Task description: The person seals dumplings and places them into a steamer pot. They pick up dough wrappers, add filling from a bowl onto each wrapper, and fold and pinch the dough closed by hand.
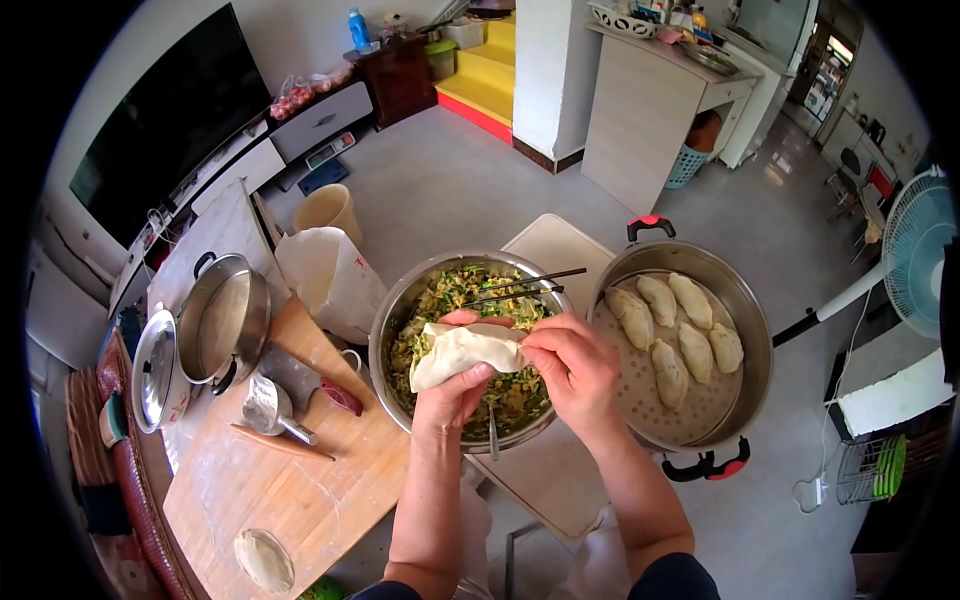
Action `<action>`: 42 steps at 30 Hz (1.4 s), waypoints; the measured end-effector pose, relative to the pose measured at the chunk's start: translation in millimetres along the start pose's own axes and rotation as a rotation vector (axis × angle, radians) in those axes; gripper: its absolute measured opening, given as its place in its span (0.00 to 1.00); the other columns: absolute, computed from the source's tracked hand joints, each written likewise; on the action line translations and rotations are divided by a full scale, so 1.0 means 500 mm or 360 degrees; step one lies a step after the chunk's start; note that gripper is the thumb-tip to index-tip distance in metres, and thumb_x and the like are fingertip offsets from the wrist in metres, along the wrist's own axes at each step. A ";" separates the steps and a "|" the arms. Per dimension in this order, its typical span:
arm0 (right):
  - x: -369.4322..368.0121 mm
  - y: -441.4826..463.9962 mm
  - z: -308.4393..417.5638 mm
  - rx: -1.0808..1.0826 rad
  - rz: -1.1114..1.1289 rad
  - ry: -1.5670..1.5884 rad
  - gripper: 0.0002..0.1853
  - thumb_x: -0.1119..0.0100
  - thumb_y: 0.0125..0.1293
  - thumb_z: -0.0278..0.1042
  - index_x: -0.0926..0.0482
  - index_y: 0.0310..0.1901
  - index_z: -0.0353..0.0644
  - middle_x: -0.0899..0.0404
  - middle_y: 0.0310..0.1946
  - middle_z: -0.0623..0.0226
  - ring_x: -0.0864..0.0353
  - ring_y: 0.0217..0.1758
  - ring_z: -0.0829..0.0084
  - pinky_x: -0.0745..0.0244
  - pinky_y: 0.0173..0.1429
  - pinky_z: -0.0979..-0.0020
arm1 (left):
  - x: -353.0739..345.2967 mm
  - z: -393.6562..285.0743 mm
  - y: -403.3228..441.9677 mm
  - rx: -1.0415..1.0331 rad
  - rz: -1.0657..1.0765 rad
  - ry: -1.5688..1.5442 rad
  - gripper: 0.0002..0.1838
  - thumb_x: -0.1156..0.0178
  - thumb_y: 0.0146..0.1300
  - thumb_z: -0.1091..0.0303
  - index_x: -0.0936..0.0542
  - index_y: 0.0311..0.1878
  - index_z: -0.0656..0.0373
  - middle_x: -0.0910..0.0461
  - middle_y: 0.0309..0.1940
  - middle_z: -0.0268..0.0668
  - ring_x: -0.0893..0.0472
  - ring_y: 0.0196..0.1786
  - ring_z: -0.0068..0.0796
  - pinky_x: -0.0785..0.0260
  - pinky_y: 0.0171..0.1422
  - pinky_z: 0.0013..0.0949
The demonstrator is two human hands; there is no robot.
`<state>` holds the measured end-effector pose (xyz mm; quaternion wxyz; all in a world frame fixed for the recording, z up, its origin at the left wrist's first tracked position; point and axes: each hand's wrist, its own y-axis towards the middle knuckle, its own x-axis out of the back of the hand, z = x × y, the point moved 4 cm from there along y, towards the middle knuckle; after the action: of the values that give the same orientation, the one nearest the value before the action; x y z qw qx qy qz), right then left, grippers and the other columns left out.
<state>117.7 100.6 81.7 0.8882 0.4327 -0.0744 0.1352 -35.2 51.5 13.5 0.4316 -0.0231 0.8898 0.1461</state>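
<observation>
My left hand point(455, 395) is wrapped under a folded dough dumpling point(465, 357) above a steel bowl point(388, 390) of chopped green and yellow filling point(455, 290). At the dumpling's right end, my right hand point(575, 365) pinches the dough edge. Some filling shows at its open left end. Two dark chopsticks point(530, 283) and a metal spoon handle point(493, 432) lean in the bowl. To the right, several finished dumplings point(697, 350) lie in a steamer pot point(757, 340) with red-and-black handles.
On the wooden board point(350, 500) at left lie a flat dough round point(264, 560), a rolling pin point(283, 442), a metal scoop point(270, 405) and a cleaver point(340, 396). Beyond it stand a steel pan point(262, 310) and a flour sack point(340, 275). A fan point(915, 250) stands at right.
</observation>
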 end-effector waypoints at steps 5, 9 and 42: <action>0.008 0.012 0.012 -0.0207 0.0032 0.0207 0.11 0.28 0.55 0.18 0.17 0.40 0.34 0.18 0.38 0.62 0.19 0.34 0.73 0.24 0.37 0.73 | 0.010 -0.007 0.001 -0.0031 -0.0006 -0.0021 0.33 0.31 0.56 0.82 0.33 0.64 0.55 0.25 0.61 0.55 0.23 0.63 0.49 0.27 0.68 0.47; 0.005 0.005 0.000 -0.0183 0.0069 0.0237 0.12 0.30 0.56 0.17 0.18 0.42 0.34 0.19 0.40 0.62 0.21 0.36 0.74 0.25 0.38 0.75 | 0.000 -0.007 0.002 -0.0028 -0.0011 0.0026 0.33 0.31 0.56 0.82 0.32 0.64 0.56 0.25 0.60 0.54 0.23 0.64 0.48 0.28 0.68 0.47; -0.041 -0.009 -0.026 -0.0276 0.0215 0.0103 0.12 0.26 0.53 0.24 0.14 0.41 0.39 0.19 0.39 0.64 0.19 0.42 0.67 0.23 0.46 0.69 | -0.002 -0.058 -0.004 0.0213 0.0131 0.1350 0.31 0.22 0.52 0.72 0.25 0.58 0.58 0.21 0.51 0.32 0.23 0.54 0.23 0.29 0.61 0.31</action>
<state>99.9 104.8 65.1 0.9131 0.3437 -0.0863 0.2017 -56.4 41.3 31.0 0.0219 -0.0176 0.9962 0.0827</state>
